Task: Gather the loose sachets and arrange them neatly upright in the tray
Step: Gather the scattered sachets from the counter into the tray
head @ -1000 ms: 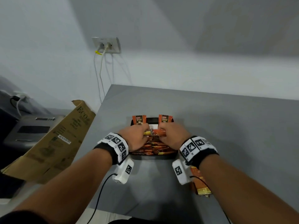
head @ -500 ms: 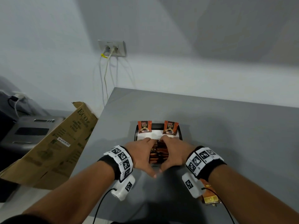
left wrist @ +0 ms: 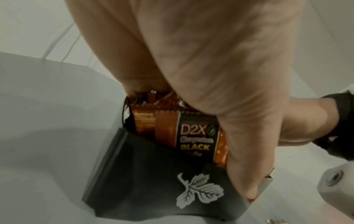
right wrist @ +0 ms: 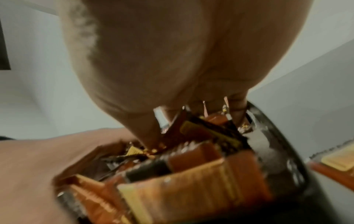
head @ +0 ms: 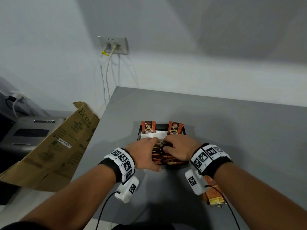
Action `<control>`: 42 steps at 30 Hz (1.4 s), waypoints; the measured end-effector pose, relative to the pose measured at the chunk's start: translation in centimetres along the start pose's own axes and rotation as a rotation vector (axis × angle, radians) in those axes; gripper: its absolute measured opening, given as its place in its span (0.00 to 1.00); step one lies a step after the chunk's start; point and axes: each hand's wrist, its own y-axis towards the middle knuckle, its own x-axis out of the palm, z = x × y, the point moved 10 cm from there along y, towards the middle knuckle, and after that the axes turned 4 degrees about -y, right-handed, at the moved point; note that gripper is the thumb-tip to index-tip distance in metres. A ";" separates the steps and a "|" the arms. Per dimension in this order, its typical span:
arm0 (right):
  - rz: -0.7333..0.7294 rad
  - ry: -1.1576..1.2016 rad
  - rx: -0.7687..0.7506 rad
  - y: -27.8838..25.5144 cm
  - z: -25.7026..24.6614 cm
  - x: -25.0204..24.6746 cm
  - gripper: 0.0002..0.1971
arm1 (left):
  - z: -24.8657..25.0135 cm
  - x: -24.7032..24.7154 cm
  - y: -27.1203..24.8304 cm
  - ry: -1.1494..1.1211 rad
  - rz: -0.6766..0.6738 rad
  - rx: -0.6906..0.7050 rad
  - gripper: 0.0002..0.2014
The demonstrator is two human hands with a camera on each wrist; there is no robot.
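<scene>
Both hands, left (head: pixel 144 155) and right (head: pixel 178 149), we press with curled fingers onto orange-black foil sachets (head: pixel 163 159) | black plastic tray (left wrist: pixel 145 171) | grey worktop (head: pixel 232 133)

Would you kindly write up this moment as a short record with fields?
Tray: black tray on the grey table
Contents: packed sachets near side, two upright sachets at far rim
Left hand: left hand on the pack, thumb outside tray front
Right hand: right hand fingers down among sachets
Outstanding: loose sachets under the right wrist
</scene>
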 end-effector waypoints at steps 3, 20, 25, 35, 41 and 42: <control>0.017 -0.078 -0.003 -0.2 0.6 -0.6 0.19 | -0.1 -0.3 -0.1 -0.008 0.007 0.000 0.45; 0.023 0.009 -0.013 -0.4 0.1 0.7 0.23 | -0.2 0.1 0.2 0.038 -0.002 -0.029 0.44; 0.012 -0.013 -0.001 -0.4 0.0 0.8 0.26 | 0.5 -0.2 0.1 0.035 -0.024 -0.004 0.48; 0.047 -0.036 0.030 -0.6 0.4 0.2 0.30 | -0.3 -0.1 0.0 -0.028 -0.087 -0.017 0.60; 0.146 0.134 0.029 -2.1 1.0 -2.7 0.26 | 0.1 -1.5 0.3 -0.075 -0.023 0.013 0.51; 0.168 0.181 0.046 -2.5 1.6 -3.5 0.23 | 0.4 -2.0 0.6 -0.078 0.018 0.023 0.47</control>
